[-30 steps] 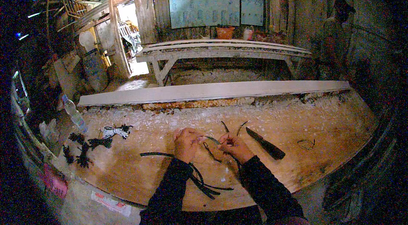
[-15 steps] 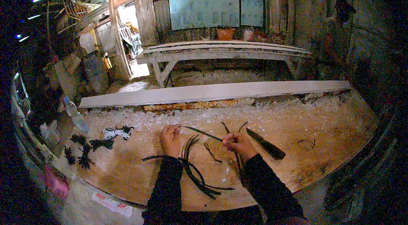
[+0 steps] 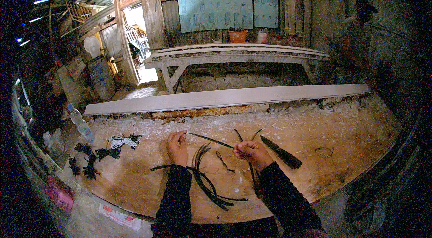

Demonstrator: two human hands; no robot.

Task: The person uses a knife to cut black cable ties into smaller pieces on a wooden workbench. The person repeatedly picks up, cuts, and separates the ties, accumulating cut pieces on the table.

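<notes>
A thin dark strip (image 3: pixel 209 139) is stretched between my two hands above the wooden tabletop. My left hand (image 3: pixel 178 149) pinches its far left end between the fingertips. The other end is gripped in the closed fingers of my right hand (image 3: pixel 254 154). Several dark strips (image 3: pixel 206 183) lie in a curved, crossing pile between my forearms, and a small dark loop (image 3: pixel 223 162) rests beside them. More dark strips (image 3: pixel 238 134) stick out from behind and under my right hand. Right of that hand lies a knife (image 3: pixel 282 153) with a dark handle.
Tied dark bundles (image 3: pixel 91 161) and a white-and-black bundle (image 3: pixel 123 141) lie at the left, near a clear plastic bottle (image 3: pixel 81 123). A long pale board (image 3: pixel 225 97) runs along the table's far edge. A thin wire ring (image 3: pixel 324 151) lies right. Behind, a person (image 3: pixel 357 35) stands at the right.
My left hand has shifted slightly left, and a little more of the strip shows between my hands. My right hand has turned slightly, still gripping the strip.
</notes>
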